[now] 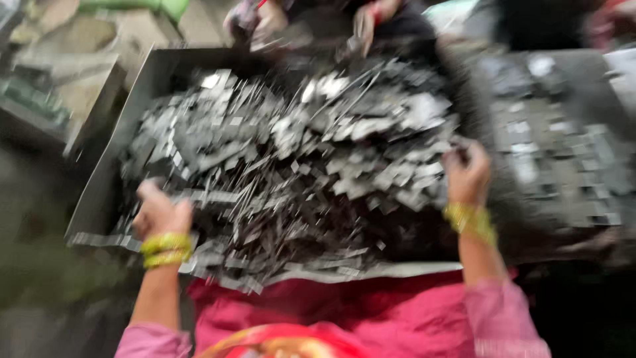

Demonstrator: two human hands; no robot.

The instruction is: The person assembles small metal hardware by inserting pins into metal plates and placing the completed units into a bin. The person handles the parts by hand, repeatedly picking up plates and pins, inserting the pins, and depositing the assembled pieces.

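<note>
Metal scrap pile (298,152) filled grey tray (99,192). Left hand (159,212) rested on pile's near-left edge; right hand (467,174) at right edge. Finger state unclear, blurred.

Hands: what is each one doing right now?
Left hand: on the metal scrap pile; grip too blurred to tell.
Right hand: at the pile's edge; grip unclear.

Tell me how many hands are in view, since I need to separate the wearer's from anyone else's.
4. The wearer's left hand and right hand rest at the sides of the metal scrap pile. Two blurred hands of another person, and, are at the top edge; more may be hidden.
</note>
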